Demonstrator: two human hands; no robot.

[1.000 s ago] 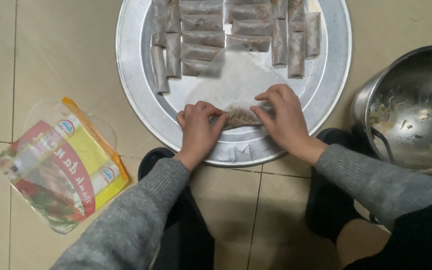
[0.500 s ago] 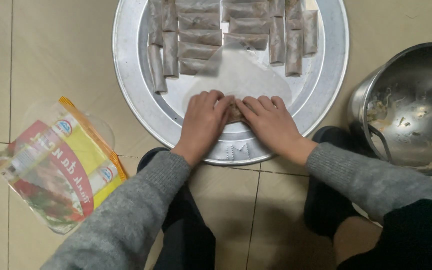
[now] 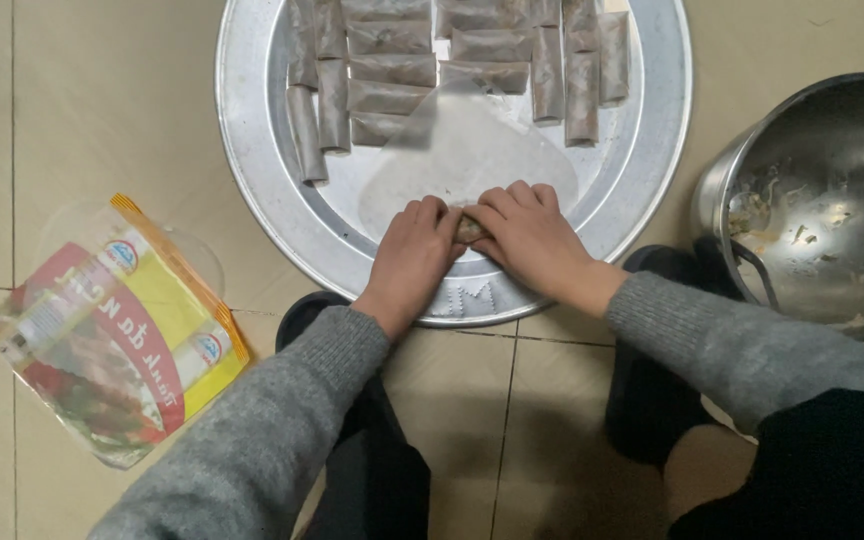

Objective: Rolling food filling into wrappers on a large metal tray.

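My left hand (image 3: 414, 252) and right hand (image 3: 524, 236) met at the tray's (image 3: 262, 215) near edge, fingers pressed together over the roll (image 3: 469, 228). Even pressure from both, I judged, kept the wrapper (image 3: 462, 150) tight around the filling.

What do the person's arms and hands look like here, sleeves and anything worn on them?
Both arms are covered to the wrist by grey knitted sleeves with ribbed cuffs. The left hand and right hand are bare: no gloves, and no rings, watch or bracelet can be seen. A dark garment shows over the right sleeve at the lower right corner.
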